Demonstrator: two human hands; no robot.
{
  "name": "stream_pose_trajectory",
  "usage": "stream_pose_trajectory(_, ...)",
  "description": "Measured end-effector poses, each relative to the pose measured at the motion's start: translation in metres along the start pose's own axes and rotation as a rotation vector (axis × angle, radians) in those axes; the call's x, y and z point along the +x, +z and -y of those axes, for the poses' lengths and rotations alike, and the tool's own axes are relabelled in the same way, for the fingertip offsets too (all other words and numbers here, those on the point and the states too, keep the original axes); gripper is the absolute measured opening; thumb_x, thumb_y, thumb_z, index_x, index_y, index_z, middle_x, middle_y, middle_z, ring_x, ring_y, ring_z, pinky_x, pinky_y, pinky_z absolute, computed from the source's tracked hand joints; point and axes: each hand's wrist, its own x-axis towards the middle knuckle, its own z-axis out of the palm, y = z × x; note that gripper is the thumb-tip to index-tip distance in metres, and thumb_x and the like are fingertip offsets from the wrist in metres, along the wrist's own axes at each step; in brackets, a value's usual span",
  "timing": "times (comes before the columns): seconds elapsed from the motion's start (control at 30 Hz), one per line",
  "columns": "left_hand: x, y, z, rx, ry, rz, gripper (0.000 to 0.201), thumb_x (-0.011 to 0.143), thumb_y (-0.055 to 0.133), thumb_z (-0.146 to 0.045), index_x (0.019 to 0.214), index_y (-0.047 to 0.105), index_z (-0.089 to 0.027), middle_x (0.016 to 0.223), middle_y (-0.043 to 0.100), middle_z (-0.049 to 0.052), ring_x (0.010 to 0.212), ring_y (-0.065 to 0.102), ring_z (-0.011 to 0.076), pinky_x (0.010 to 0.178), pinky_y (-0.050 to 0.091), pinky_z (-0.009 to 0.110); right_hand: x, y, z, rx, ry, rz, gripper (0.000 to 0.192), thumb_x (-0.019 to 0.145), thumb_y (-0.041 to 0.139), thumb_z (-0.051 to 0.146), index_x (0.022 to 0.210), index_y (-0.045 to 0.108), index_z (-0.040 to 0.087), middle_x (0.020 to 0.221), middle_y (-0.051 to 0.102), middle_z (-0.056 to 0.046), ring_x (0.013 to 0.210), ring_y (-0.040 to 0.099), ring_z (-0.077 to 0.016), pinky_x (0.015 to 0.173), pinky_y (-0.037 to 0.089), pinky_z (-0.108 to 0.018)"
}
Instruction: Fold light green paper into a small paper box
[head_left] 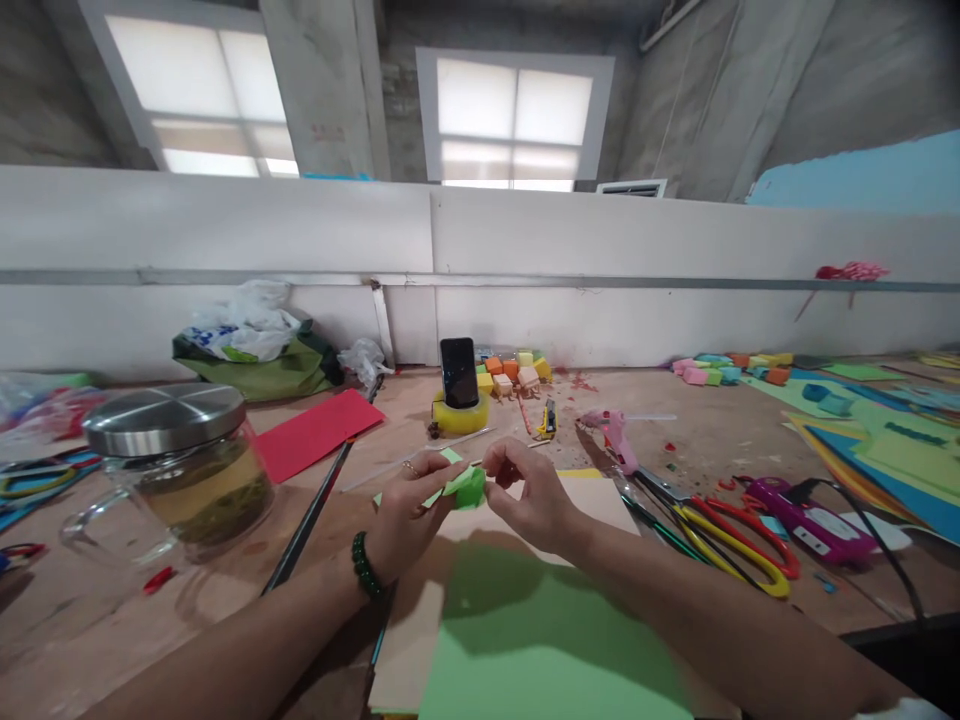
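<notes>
My left hand (pixel 409 500), with a ring and a dark green bead bracelet, pinches a small crumpled or folded piece of bright green paper (pixel 470 487). Curled in from the other side, my right hand (pixel 532 495) has its thumb and forefinger closed at the right edge of that paper. A thin pale stick seems to pass by the fingers; its hold is unclear. Below both hands lies a large light green sheet (pixel 555 640) on top of tan sheets (pixel 409 640).
A glass teapot (pixel 202 490) with a steel lid and a red sheet (pixel 319 435) lie left. Behind the hands, a phone (pixel 459 372) leans on a yellow tape roll (pixel 461 415), near a box cutter (pixel 550 418). Rightward are a pink glue gun (pixel 619 440), scissors (pixel 739 555) and a purple corded tool (pixel 810 520).
</notes>
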Motion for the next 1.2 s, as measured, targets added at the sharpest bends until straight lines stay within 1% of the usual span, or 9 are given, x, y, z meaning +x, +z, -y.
stream_pose_trajectory(0.1,0.0,-0.001,-0.001,0.022,0.073,0.014,0.028,0.088,0.054,-0.017,0.11,0.07,-0.025,0.09,0.066,0.005,0.081,0.064,0.0158,0.068,0.053,0.024,0.0,-0.001,0.002,-0.043,-0.034,0.017,0.007,0.072,0.056,0.018,0.07,0.05,0.02,0.067,0.051,0.002,0.059,0.048,-0.0106,0.054,0.042,-0.022)
stream_pose_trajectory(0.2,0.0,-0.001,-0.002,0.044,0.089,0.022,0.03,0.088,0.054,-0.014,0.111,0.069,-0.025,0.088,0.065,0.005,0.08,0.064,0.0154,0.068,0.053,0.023,-0.001,0.0,0.002,-0.087,-0.057,0.005,0.009,0.071,0.058,0.015,0.069,0.051,0.02,0.069,0.052,0.001,0.06,0.05,-0.0112,0.053,0.042,-0.022)
stream_pose_trajectory(0.37,0.001,0.002,-0.002,0.049,0.035,0.076,0.026,0.089,0.052,-0.017,0.104,0.072,-0.024,0.083,0.065,0.005,0.078,0.063,0.0166,0.067,0.053,0.025,-0.002,0.001,-0.003,-0.145,-0.124,0.018,0.009,0.074,0.057,0.012,0.072,0.061,0.02,0.072,0.056,-0.001,0.062,0.054,-0.0123,0.056,0.045,-0.023)
stream_pose_trajectory(0.63,0.003,0.006,-0.008,0.011,-0.053,0.147,0.023,0.078,0.051,-0.009,0.079,0.071,-0.02,0.075,0.063,0.004,0.073,0.06,0.0159,0.062,0.051,0.023,-0.003,0.002,-0.01,-0.252,-0.092,0.012,0.014,0.073,0.061,0.01,0.071,0.069,0.022,0.072,0.058,-0.001,0.063,0.056,-0.0123,0.055,0.042,-0.022)
stream_pose_trajectory(0.73,0.003,0.006,-0.013,0.035,-0.084,0.16,0.02,0.073,0.053,-0.008,0.075,0.069,-0.02,0.076,0.064,0.003,0.074,0.06,0.0159,0.067,0.051,0.024,-0.003,0.004,-0.012,-0.262,-0.081,0.018,0.014,0.072,0.062,0.009,0.071,0.069,0.022,0.073,0.058,-0.001,0.063,0.056,-0.0123,0.055,0.042,-0.022)
stream_pose_trajectory(0.93,0.001,0.008,-0.007,0.043,-0.059,0.106,0.021,0.078,0.053,-0.009,0.07,0.069,-0.02,0.069,0.062,0.001,0.067,0.06,0.0132,0.058,0.048,0.021,-0.004,0.01,-0.012,-0.171,-0.192,0.017,0.013,0.078,0.059,0.012,0.073,0.066,0.021,0.074,0.057,-0.002,0.066,0.057,-0.0137,0.062,0.048,-0.026)
stream_pose_trajectory(1.07,0.002,0.005,-0.004,0.0,-0.005,0.024,0.022,0.082,0.055,-0.009,0.083,0.073,-0.022,0.077,0.064,0.002,0.073,0.062,0.0137,0.064,0.051,0.022,-0.004,0.004,-0.007,-0.016,-0.267,0.028,0.011,0.082,0.058,0.018,0.09,0.064,0.021,0.083,0.06,-0.004,0.073,0.059,-0.0148,0.068,0.051,-0.028)
stream_pose_trajectory(1.13,0.003,0.002,-0.004,-0.028,0.017,-0.015,0.022,0.083,0.057,-0.011,0.092,0.073,-0.023,0.082,0.065,0.002,0.076,0.063,0.0139,0.067,0.052,0.022,-0.003,0.0,-0.006,0.056,-0.243,0.029,0.018,0.082,0.058,0.02,0.1,0.061,0.02,0.088,0.061,-0.005,0.076,0.059,-0.0152,0.07,0.052,-0.029)
stream_pose_trajectory(1.2,0.003,-0.001,-0.004,-0.058,0.037,-0.05,0.023,0.084,0.059,-0.012,0.097,0.073,-0.024,0.086,0.066,0.003,0.078,0.064,0.0143,0.069,0.053,0.023,-0.002,-0.003,-0.009,0.112,-0.158,0.031,0.022,0.083,0.058,0.022,0.105,0.06,0.02,0.094,0.061,-0.007,0.077,0.06,-0.0153,0.07,0.053,-0.029)
